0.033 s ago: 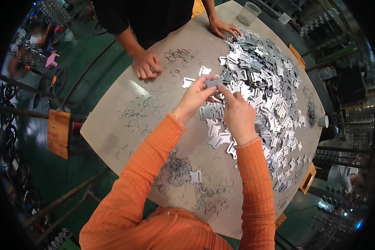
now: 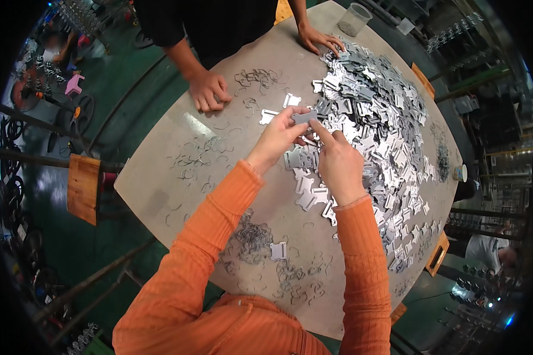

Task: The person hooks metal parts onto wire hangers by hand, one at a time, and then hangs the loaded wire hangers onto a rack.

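Bare greyish tabletop [image 2: 160,151] above a green workshop floor [image 2: 118,71], strewn with thin wire clips [image 2: 251,242] and, toward the right, heaped with flat metal plates [image 2: 391,100]. Held up at the left edge of that heap, one grey plate [image 2: 304,118]: pinched between thumb and fingers of the left hand [image 2: 279,135], met at its right end by the outstretched forefinger of the right hand [image 2: 342,165], with other fingers curled; impossible to tell whether also gripping with that thumb. Probably mid-step in checking or working on this single plate; next, likely calling for a steady left pinch and light, exact fingertip pressure.
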`<state>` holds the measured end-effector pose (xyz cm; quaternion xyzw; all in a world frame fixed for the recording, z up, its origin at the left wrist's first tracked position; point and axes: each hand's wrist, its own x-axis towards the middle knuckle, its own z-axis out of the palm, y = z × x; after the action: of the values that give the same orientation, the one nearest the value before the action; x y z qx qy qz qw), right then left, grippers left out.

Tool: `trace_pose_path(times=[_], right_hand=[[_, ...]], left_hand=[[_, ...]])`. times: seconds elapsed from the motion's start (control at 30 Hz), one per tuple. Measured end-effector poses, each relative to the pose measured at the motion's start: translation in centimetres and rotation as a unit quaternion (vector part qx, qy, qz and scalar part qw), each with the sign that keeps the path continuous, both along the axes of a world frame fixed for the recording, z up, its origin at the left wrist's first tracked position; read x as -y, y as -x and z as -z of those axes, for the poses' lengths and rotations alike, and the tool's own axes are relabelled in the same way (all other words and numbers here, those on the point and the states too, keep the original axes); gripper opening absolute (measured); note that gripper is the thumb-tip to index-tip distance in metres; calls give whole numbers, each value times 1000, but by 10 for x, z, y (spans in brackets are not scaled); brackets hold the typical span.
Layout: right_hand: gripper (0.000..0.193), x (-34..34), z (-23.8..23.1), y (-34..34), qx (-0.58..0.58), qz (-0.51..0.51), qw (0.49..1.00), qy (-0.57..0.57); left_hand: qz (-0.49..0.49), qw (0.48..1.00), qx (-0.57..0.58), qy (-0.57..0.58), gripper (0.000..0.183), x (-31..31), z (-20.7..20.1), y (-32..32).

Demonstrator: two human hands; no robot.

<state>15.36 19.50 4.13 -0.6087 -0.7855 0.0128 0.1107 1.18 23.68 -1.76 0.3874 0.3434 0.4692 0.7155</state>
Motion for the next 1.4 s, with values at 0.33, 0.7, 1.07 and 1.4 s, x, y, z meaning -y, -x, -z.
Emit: trace_pose_path(times=[0.33, 0.7, 1.07, 1.4], right_hand=[[33, -43, -32, -10, -659, 173, 724, 109], [31, -64, -30, -7, -739, 177, 639, 119], [28, -58, -22, 0, -682, 202, 686, 156], [15, -47, 4, 30, -702, 138, 695, -73]], left_hand=[[-43, 999, -22, -23, 19, -4, 6, 9], [-47, 998, -4, -31, 18, -13, 4, -3], [-81, 991, -44, -96, 17, -10, -4, -6], [-129, 979, -32, -155, 17, -16, 0, -18]])
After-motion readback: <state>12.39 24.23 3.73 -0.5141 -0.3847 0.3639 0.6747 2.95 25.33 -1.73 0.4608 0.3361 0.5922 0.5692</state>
